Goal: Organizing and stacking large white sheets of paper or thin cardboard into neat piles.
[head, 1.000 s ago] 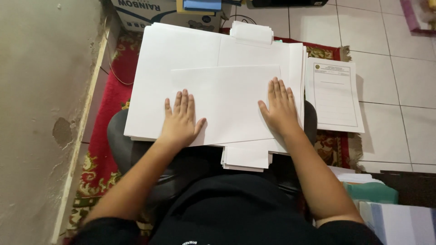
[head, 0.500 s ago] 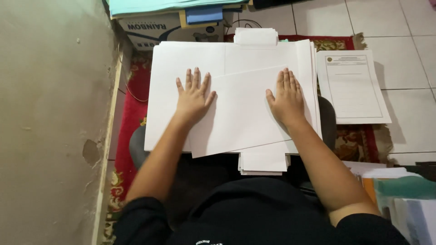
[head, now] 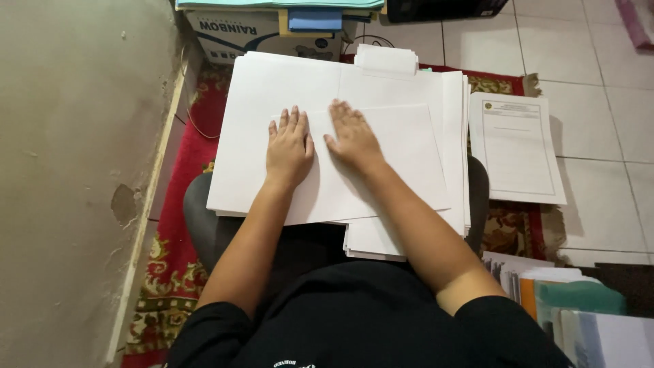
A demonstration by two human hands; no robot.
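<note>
A large white sheet (head: 402,163), folded over, lies on top of a stack of white card sheets (head: 272,102) across my lap. My left hand (head: 289,146) rests flat on the folded sheet's left edge, fingers spread and pointing away from me. My right hand (head: 352,135) presses flat just beside it, thumb almost touching the left hand. Neither hand holds anything. A small white tab (head: 386,59) sticks out at the stack's far edge.
A printed document (head: 516,148) lies on the tiled floor to the right. A red patterned rug (head: 204,123) sits under the stack. A cardboard box (head: 231,34) with folders stands at the far side. The grey wall (head: 68,170) runs along the left; files (head: 565,307) lie at lower right.
My right hand has slid left across the sheet, from its right part to beside my left hand. The left hand has shifted slightly. The view has moved closer.
</note>
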